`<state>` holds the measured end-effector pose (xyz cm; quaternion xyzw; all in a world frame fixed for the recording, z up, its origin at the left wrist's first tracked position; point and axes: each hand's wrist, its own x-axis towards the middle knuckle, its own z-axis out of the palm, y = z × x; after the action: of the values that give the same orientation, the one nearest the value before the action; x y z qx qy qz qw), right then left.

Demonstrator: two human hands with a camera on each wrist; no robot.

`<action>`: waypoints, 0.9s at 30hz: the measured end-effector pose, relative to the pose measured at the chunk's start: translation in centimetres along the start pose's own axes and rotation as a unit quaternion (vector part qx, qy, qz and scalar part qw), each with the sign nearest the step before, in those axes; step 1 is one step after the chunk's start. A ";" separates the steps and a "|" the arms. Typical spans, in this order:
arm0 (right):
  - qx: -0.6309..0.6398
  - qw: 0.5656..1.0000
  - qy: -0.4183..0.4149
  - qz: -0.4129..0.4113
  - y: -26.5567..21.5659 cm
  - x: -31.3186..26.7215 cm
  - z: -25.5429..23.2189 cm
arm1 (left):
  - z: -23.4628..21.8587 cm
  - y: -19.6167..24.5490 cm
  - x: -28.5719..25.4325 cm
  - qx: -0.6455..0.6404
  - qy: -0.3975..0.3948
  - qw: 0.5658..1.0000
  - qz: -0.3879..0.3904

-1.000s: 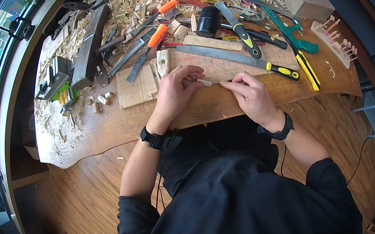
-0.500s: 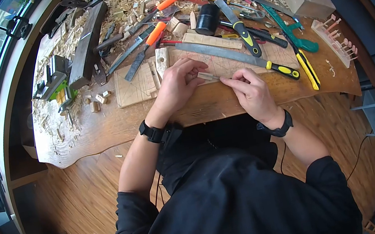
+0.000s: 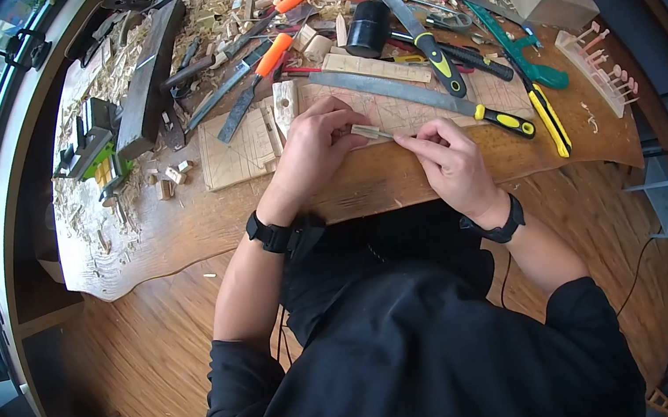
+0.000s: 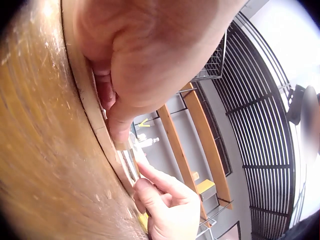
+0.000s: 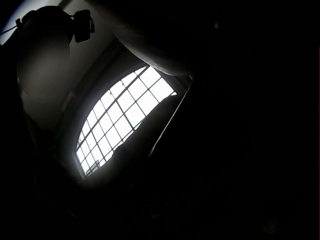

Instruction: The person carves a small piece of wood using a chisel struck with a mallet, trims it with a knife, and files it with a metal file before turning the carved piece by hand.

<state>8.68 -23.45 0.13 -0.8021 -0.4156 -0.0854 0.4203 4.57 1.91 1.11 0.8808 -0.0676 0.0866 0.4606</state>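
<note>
At the bench's front edge, my left hand pinches a small pale wood piece between thumb and fingers. Opposite it, my right hand pinches a thin greyish rod that reaches to the wood piece. In the left wrist view the left thumb and fingers grip one end of the work, and the right hand holds the other. What kind of tool the rod is, I cannot tell. The right wrist view is too dark to show the hand.
Beyond the hands lie a marked board, a holed wood block, a long file with a yellow-black handle, and an orange-handled chisel. A black mallet head and a green-handled saw lie further back among shavings.
The right hand has shifted slightly right, and more of the thin rod shows between the hands. The left hand keeps its pinch on the wood piece. The head view has shifted a little.
</note>
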 end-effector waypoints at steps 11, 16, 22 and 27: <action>-0.005 0.999 -0.031 -0.013 0.0 0.1 -0.9 | 0.1 -0.4 0.1 -0.013 -0.006 1.000 0.019; -0.024 1.000 0.006 -0.016 -0.1 -0.3 -1.2 | 0.1 -0.5 0.0 -0.005 -0.006 1.000 0.028; -0.037 0.999 -0.001 -0.012 -0.4 -0.3 -1.9 | 0.0 -0.5 0.0 0.000 -0.010 1.000 0.023; -0.046 0.999 -0.025 -0.016 -0.2 0.0 -1.5 | 0.2 -0.7 0.0 0.005 -0.006 0.999 0.036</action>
<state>8.82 -24.51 1.21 -0.8158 -0.4343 -0.0905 0.3710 4.73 2.14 0.47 0.8804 -0.1014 0.0986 0.4527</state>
